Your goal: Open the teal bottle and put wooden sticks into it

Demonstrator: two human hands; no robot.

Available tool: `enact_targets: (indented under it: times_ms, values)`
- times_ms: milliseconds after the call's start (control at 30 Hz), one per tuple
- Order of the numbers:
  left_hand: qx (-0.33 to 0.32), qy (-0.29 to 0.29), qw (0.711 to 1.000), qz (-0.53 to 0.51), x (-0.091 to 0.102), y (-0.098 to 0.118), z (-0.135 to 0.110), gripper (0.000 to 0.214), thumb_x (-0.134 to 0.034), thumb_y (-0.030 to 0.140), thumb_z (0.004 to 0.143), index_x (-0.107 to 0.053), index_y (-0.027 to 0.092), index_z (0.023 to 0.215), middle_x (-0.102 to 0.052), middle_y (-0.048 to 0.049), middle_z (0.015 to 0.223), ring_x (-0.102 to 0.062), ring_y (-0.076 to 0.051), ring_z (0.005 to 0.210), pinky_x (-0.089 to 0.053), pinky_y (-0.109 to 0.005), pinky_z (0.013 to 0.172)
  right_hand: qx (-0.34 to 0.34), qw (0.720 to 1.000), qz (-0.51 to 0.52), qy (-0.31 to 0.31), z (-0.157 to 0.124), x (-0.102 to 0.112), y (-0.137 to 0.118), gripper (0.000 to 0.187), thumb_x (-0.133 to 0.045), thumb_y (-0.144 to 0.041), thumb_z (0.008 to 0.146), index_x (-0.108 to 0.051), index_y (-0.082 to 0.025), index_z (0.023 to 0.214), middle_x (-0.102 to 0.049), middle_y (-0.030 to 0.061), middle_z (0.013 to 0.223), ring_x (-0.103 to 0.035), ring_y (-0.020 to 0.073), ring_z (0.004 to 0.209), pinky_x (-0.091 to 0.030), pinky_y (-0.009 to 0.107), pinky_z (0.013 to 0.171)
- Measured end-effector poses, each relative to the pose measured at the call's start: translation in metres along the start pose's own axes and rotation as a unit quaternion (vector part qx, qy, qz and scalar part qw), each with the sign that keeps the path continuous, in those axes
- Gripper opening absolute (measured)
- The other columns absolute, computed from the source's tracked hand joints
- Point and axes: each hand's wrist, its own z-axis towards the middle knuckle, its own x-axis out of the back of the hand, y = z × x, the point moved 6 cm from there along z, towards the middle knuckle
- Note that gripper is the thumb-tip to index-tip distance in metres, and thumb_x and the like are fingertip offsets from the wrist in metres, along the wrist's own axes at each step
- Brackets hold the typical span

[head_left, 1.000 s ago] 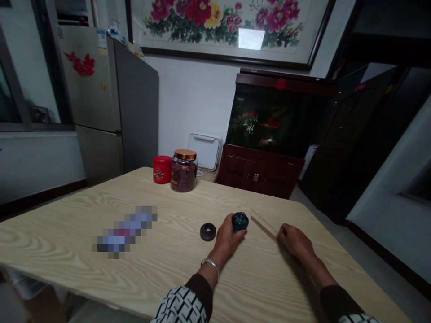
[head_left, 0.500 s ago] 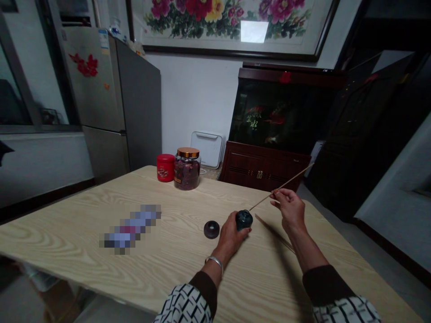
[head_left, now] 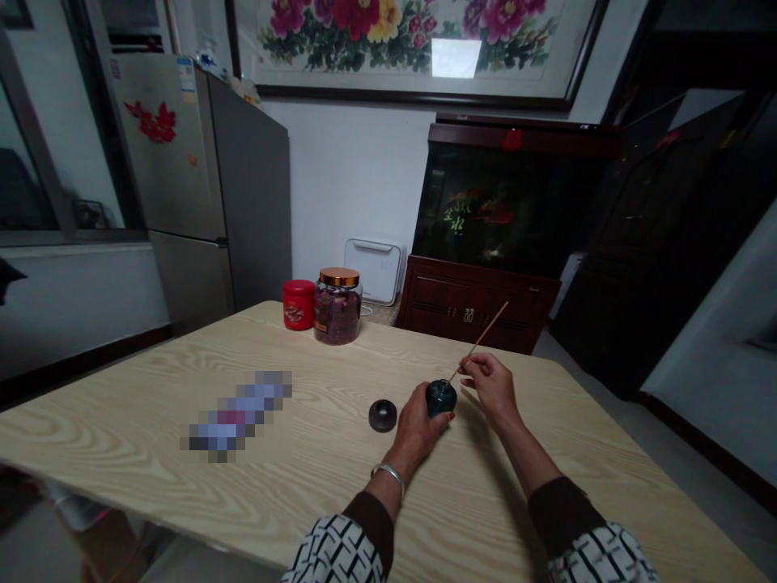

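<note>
I see my right hand (head_left: 490, 387) pinching a thin wooden stick (head_left: 482, 329) by its middle, its long axis slanting down-left to the mouth of the dark teal bottle (head_left: 440, 398), which my curled left hand (head_left: 418, 431) grips upright above the counter (head_left: 316, 502), a round dark cap (head_left: 382, 415) just beside it

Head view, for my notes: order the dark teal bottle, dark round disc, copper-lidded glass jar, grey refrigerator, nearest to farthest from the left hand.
1. Dark teal bottle: in left hand.
2. Dark round disc: left, on table.
3. Copper-lidded glass jar: far edge.
4. Grey refrigerator: beyond table.
</note>
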Motion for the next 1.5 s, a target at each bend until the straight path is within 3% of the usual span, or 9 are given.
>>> enact_targets:
  times_ms: [100,233,400,467,533,967,1333,1433,1500]
  values:
    - [-0.012,0.011,1.000,-0.012,-0.001,-0.001,0.001,0.060,-0.070,0.034,0.074,-0.045,0.022,0.128,-0.060,-0.0074,0.122,-0.057,-0.023,0.110,-0.043,-0.031,0.094,-0.029,0.998,-0.038,-0.045,0.000,0.006,0.007,0.034,-0.068,-0.045,0.070,-0.063,-0.017,0.088,-0.068,0.0052,0.084,-0.066,0.0204,0.081,-0.054,0.030,0.064]
    - [-0.014,0.018,1.000,-0.021,-0.001,-0.003,0.000,0.061,-0.071,0.032,0.074,-0.046,0.022,0.128,-0.062,-0.0071,0.119,-0.058,-0.023,0.107,-0.043,-0.031,0.092,-0.015,0.966,-0.253,-0.056,-0.002,0.052,0.018,0.028,-0.052,-0.042,0.083,-0.065,-0.019,0.092,-0.069,0.0079,0.092,-0.066,0.0209,0.082,-0.049,0.030,0.066]
    - [-0.015,0.019,0.999,-0.024,0.000,-0.003,-0.001,0.058,-0.070,0.032,0.074,-0.047,0.022,0.126,-0.062,-0.0072,0.118,-0.058,-0.023,0.106,-0.043,-0.030,0.089,0.010,0.776,-0.621,-0.113,-0.028,0.100,0.048,0.021,-0.049,-0.030,0.085,-0.068,-0.022,0.083,-0.068,0.0090,0.092,-0.062,0.0221,0.088,-0.041,0.030,0.070]
    - [-0.014,0.021,0.999,-0.023,0.000,-0.004,-0.001,0.058,-0.071,0.033,0.074,-0.047,0.022,0.125,-0.062,-0.0072,0.118,-0.059,-0.023,0.106,-0.044,-0.030,0.089,0.018,0.733,-0.670,-0.115,-0.038,0.104,0.057,0.022,-0.046,-0.028,0.086,-0.068,-0.022,0.086,-0.067,0.0091,0.095,-0.061,0.0220,0.091,-0.039,0.029,0.068]
    - [-0.018,0.021,0.999,-0.023,-0.001,-0.004,-0.001,0.057,-0.071,0.032,0.074,-0.047,0.022,0.125,-0.063,-0.0071,0.117,-0.059,-0.023,0.106,-0.044,-0.030,0.089,0.027,0.719,-0.687,-0.102,-0.044,0.104,0.059,0.022,-0.045,-0.027,0.087,-0.066,-0.023,0.089,-0.066,0.0082,0.096,-0.060,0.0214,0.094,-0.037,0.028,0.066]
    - [-0.018,0.019,0.999,-0.029,0.000,-0.002,-0.002,0.056,-0.071,0.034,0.074,-0.048,0.023,0.123,-0.064,-0.0061,0.113,-0.060,-0.022,0.101,-0.044,-0.030,0.086,-0.100,0.779,-0.603,-0.138,-0.016,0.114,0.075,0.010,-0.056,-0.022,0.075,-0.065,-0.021,0.078,-0.070,0.0052,0.086,-0.063,0.0168,0.077,-0.035,0.025,0.060]
    - [-0.022,0.020,0.999,-0.027,0.001,0.000,-0.002,0.057,-0.071,0.034,0.073,-0.048,0.023,0.124,-0.063,-0.0068,0.115,-0.059,-0.022,0.104,-0.044,-0.031,0.089,-0.051,0.808,-0.577,-0.109,-0.017,0.119,0.054,0.013,-0.056,-0.029,0.074,-0.064,-0.023,0.066,-0.068,0.0019,0.070,-0.059,0.0152,0.064,-0.032,0.025,0.053]
    - [-0.018,0.021,0.999,-0.024,0.001,-0.001,-0.002,0.057,-0.071,0.033,0.073,-0.048,0.023,0.124,-0.063,-0.0069,0.115,-0.059,-0.023,0.104,-0.044,-0.031,0.088,-0.006,0.849,-0.526,-0.044,-0.008,0.127,0.027,0.017,-0.057,-0.035,0.075,-0.064,-0.022,0.066,-0.066,0.0022,0.065,-0.059,0.0155,0.061,-0.036,0.025,0.052]
    - [-0.016,0.022,0.999,-0.022,0.001,-0.003,-0.002,0.057,-0.071,0.033,0.073,-0.048,0.023,0.124,-0.063,-0.0067,0.114,-0.059,-0.023,0.103,-0.044,-0.031,0.088,0.018,0.909,-0.416,0.025,-0.002,0.133,0.001,0.020,-0.060,-0.040,0.074,-0.064,-0.021,0.071,-0.065,0.0030,0.065,-0.060,0.0165,0.062,-0.042,0.025,0.052]
